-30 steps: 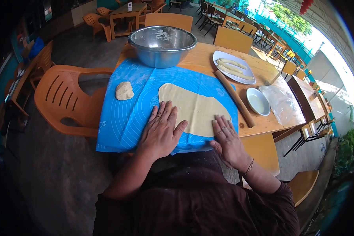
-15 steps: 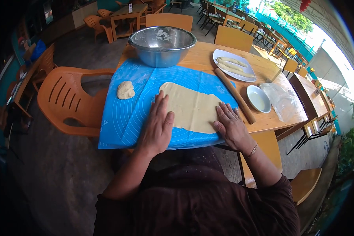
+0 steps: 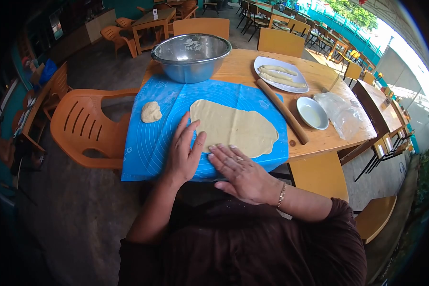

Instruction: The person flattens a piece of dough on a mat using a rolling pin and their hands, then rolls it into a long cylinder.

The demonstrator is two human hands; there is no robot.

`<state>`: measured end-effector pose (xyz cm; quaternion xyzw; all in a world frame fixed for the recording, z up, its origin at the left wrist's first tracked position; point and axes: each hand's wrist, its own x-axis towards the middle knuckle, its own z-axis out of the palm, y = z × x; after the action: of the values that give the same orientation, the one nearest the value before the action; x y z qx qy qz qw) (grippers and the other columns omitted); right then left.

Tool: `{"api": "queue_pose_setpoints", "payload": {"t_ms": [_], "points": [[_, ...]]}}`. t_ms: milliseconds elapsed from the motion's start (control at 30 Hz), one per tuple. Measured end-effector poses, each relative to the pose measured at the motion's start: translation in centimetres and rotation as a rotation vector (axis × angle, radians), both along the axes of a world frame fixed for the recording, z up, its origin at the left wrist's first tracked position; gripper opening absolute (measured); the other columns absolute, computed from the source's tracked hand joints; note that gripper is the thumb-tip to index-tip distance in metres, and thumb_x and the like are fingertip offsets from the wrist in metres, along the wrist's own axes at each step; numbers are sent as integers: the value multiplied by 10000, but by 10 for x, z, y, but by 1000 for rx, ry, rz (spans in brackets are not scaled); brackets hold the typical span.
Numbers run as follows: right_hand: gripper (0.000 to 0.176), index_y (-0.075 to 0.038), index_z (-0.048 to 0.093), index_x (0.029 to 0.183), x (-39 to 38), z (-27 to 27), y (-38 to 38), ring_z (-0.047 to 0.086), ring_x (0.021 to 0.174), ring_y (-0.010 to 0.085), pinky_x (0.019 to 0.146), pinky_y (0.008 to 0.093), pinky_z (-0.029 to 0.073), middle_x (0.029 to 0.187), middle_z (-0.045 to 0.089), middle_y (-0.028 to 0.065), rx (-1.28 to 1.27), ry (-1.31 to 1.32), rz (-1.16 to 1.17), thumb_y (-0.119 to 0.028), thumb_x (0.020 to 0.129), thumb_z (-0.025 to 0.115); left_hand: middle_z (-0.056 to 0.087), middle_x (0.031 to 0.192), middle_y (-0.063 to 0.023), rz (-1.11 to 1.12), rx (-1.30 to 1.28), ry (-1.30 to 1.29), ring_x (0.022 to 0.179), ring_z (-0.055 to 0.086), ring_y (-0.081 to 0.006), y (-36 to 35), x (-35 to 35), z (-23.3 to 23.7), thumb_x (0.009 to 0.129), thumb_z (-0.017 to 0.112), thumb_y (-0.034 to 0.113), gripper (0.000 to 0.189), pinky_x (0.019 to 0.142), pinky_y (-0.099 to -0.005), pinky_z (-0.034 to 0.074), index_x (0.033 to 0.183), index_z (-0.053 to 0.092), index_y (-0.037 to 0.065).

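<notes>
A thin rolled-out sheet of dough (image 3: 238, 124) lies flat on a blue silicone mat (image 3: 145, 152) printed with white rings. My left hand (image 3: 181, 151), fingers stretched and slightly apart, is at the sheet's left edge. Along the near edge of the dough my right hand (image 3: 240, 174) lies flat, fingertips on the sheet and palm over the front of the mat; a bracelet circles that wrist. Neither hand grips anything. A small lump of dough (image 3: 151, 112) rests on the mat's left side. To the right of the sheet lies a wooden rolling pin (image 3: 282, 112).
At the back of the wooden table (image 3: 245, 59) stands a large metal bowl (image 3: 191, 59). A white plate (image 3: 298, 88) with dough strips, a small white bowl (image 3: 312, 113) and a clear plastic bag (image 3: 341, 114) are on the right. An orange chair (image 3: 83, 124) stands left.
My right hand has moved left from the sheet's right end to its near edge. The dough's right end is now uncovered. My left hand has stayed close to the left edge.
</notes>
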<state>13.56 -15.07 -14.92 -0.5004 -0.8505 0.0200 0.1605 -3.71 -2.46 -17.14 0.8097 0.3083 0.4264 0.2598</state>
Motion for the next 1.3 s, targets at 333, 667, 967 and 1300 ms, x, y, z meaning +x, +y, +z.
{"api": "queue_pose_setpoints", "payload": {"t_ms": [333, 667, 967, 1300], "points": [[337, -56, 660, 1218, 103, -1, -51, 499, 1326, 365, 1118, 464, 391, 1371, 576, 183, 111, -1, -452, -220, 924, 651, 661, 1048, -149, -232, 139, 341, 1025, 628, -316, -5, -12, 32, 793, 768, 93, 198, 885, -397, 511, 956, 730, -13], [212, -70, 718, 1008, 91, 5, -10, 602, 1152, 338, 982, 439, 471, 1171, 659, 155, 179, 215, -177, -163, 818, 732, 638, 902, -94, -256, 290, 384, 887, 615, -270, 5, -6, 33, 768, 790, 112, 179, 813, -373, 503, 913, 740, 20], [201, -52, 638, 1020, 86, -6, -8, 585, 1043, 326, 902, 436, 474, 1057, 609, 126, 232, 71, -204, -127, 840, 589, 623, 862, -73, -298, 337, 334, 850, 602, -259, 9, -2, 26, 782, 776, 86, 144, 784, -367, 494, 896, 726, 15], [135, -26, 637, 938, 82, -7, 4, 591, 942, 329, 833, 419, 482, 975, 610, 130, 238, 280, -293, -41, 825, 709, 601, 921, -82, -348, 341, 274, 907, 582, -266, -2, 26, 32, 703, 864, 217, 313, 828, -388, 483, 907, 714, 33]]}}
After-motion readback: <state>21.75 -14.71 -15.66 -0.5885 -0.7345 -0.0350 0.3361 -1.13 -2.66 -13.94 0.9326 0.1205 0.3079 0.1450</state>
